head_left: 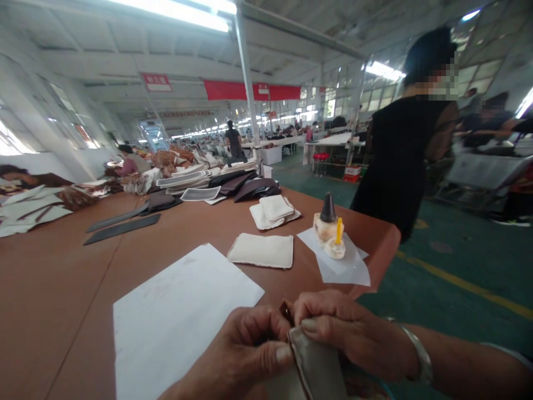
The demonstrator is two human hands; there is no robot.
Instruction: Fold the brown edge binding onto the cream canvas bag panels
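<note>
Both hands grip one cream piece with a sewn edge (318,358), fabric or leather, at the front edge of the table. My left hand (245,344) pinches its left side, thumb on top. On the right, my right hand (350,328) presses the top edge between thumb and curled fingers, a bangle on the wrist. A small brown bit shows between the fingertips; what it is I cannot make out. Beyond the hands lies a flat cream stitched piece (262,250), with a small stack of similar pieces (275,210) behind it.
A white sheet (179,322) covers part of the brown table (75,294). Near the right edge, a bottle with a black cone tip (328,208) and a yellow stick (338,229) stands on paper. Dark strips (122,229) and piled pieces lie farther back. A person in black (400,139) stands beyond the corner.
</note>
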